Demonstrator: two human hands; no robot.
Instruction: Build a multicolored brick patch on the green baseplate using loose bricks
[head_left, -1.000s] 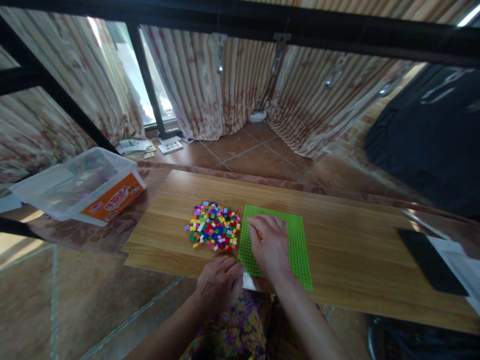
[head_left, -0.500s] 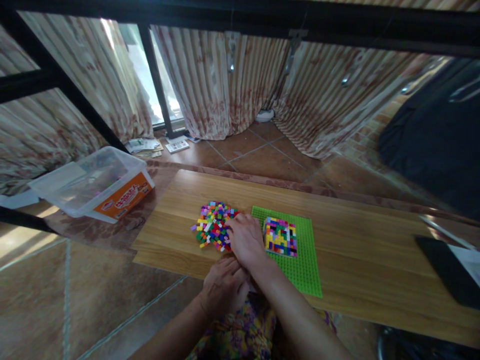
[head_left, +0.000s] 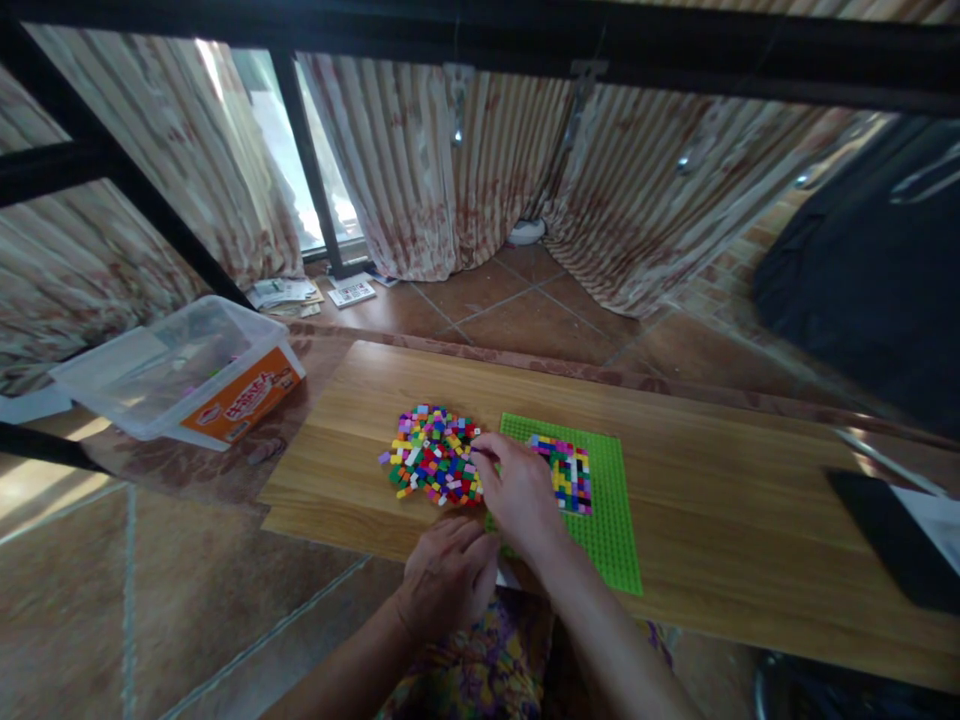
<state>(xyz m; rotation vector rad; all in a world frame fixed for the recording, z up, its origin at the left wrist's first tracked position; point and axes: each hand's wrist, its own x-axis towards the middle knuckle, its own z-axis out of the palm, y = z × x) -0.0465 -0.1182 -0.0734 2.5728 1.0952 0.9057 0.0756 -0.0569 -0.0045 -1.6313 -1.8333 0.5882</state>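
Observation:
My right hand point(head_left: 521, 490) is closed in a pinch beside the loose pile, with a small dark building brick point(head_left: 477, 452) at its fingertips. Left of it spreads a heap of small multicoloured building bricks point(head_left: 431, 455). Under and right of that hand lies a green baseplate point(head_left: 611, 520). A square mosaic of coloured bricks point(head_left: 577, 480) sits on the baseplate, its left part covered by my right hand. My left hand point(head_left: 450, 570) rests curled at the table's near edge, below the heap; whatever its fingers may hold is hidden.
A wooden table point(head_left: 712, 500) carries all this. On the floor at left stands a clear plastic bin point(head_left: 187, 370) with an orange label. A black flat item point(head_left: 885, 540) and white paper point(head_left: 934, 520) lie at the right end. Striped curtains point(head_left: 420, 170) hang behind.
My right hand has drawn back from the heap, moving right over the mosaic's left part, its fingers now pinched. My left hand has stayed at the table's edge.

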